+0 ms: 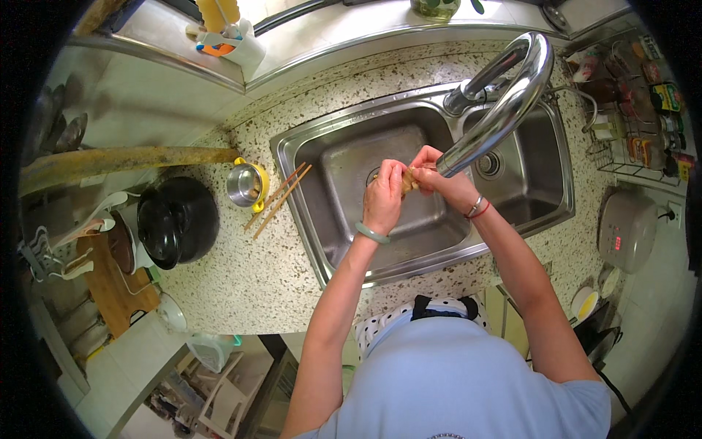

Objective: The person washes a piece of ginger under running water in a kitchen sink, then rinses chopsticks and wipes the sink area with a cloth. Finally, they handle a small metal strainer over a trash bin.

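Note:
Both my hands meet over the left basin of a steel double sink (333, 157), just under the spout of a tall curved chrome tap (504, 95). My left hand (384, 196), with a pale green bangle on the wrist, and my right hand (442, 179), with a red and silver bracelet, are closed together around a small knobbly tan piece of food (408, 181). Most of that piece is hidden by my fingers. I cannot tell whether water runs from the tap.
A pair of wooden chopsticks (278, 199) rests on the sink's left rim beside a small steel cup with a yellow handle (247, 184). A black pot (177, 219) sits on the speckled counter at left. A wire rack of bottles (632, 110) and a white cooker (625, 230) stand right.

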Demonstrator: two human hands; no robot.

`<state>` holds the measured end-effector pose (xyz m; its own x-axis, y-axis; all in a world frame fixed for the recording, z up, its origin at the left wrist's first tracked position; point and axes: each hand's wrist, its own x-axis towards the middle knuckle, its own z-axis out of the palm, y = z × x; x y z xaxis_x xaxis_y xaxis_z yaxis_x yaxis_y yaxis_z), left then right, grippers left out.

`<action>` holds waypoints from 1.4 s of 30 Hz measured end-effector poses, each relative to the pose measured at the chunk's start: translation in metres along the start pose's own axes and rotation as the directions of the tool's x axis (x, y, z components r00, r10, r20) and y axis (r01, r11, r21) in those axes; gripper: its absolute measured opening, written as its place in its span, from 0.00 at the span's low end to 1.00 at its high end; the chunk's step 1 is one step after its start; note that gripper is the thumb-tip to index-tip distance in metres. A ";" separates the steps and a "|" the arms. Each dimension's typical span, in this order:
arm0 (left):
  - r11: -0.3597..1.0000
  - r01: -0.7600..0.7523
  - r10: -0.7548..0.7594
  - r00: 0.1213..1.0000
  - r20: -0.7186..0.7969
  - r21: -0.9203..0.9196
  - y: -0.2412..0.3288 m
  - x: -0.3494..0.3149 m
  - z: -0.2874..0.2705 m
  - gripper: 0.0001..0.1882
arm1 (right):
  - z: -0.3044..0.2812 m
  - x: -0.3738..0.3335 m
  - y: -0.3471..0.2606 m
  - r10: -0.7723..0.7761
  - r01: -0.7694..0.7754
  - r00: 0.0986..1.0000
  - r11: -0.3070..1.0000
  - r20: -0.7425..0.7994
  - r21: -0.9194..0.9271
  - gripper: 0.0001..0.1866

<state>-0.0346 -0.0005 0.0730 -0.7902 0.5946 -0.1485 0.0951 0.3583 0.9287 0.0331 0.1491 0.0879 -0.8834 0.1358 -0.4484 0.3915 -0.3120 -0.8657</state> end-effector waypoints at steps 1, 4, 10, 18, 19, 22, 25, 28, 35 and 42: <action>1.000 0.002 -0.002 1.000 -0.001 -0.020 -0.002 0.000 0.000 0.14 | 0.001 -0.001 -0.002 0.035 -0.035 0.999 0.999 0.015 0.007 0.07; 0.996 0.047 -0.046 0.999 0.019 -0.073 -0.008 -0.001 0.000 0.15 | -0.001 -0.002 0.004 0.108 -0.113 0.993 0.989 0.057 0.095 0.06; 0.997 0.011 -0.011 1.000 -0.005 -0.071 -0.010 0.000 -0.003 0.15 | -0.004 -0.005 0.006 0.108 -0.133 0.987 0.963 0.116 0.234 0.05; 0.999 -0.042 0.042 0.999 -0.008 -0.029 -0.010 0.002 -0.005 0.15 | 0.003 -0.005 -0.007 0.050 -0.049 0.997 0.998 0.050 -0.031 0.05; 0.998 0.013 -0.012 1.000 0.012 -0.062 -0.009 0.001 -0.005 0.15 | 0.003 -0.004 -0.006 0.027 -0.022 0.998 0.998 0.065 -0.064 0.05; 0.961 0.127 -0.106 0.990 0.096 -0.245 -0.017 -0.001 -0.005 0.15 | 0.005 -0.004 -0.003 -0.010 0.017 0.997 0.996 0.082 -0.086 0.04; 0.912 0.178 -0.124 0.978 0.165 -0.371 -0.021 -0.001 -0.005 0.15 | 0.006 -0.006 -0.004 -0.013 0.016 0.995 0.999 0.095 -0.032 0.03; 0.883 0.171 -0.097 0.978 0.185 -0.437 -0.023 -0.001 -0.004 0.15 | 0.006 -0.009 -0.004 -0.001 0.001 0.996 1.000 0.086 0.005 0.03; 0.803 0.255 -0.119 0.954 0.274 -0.539 -0.026 0.000 -0.001 0.15 | 0.005 -0.010 -0.006 -0.025 0.025 0.997 1.000 0.079 0.006 0.04; 0.859 0.217 -0.106 0.961 0.254 -0.464 -0.018 0.002 0.000 0.16 | 0.003 -0.008 -0.004 0.045 -0.045 0.999 0.999 0.001 -0.020 0.04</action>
<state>-0.0375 -0.0057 0.0560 -0.6157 0.7167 -0.3275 -0.3711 0.1029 0.9229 0.0376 0.1464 0.0951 -0.8651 0.1212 -0.4868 0.4357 -0.2992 -0.8489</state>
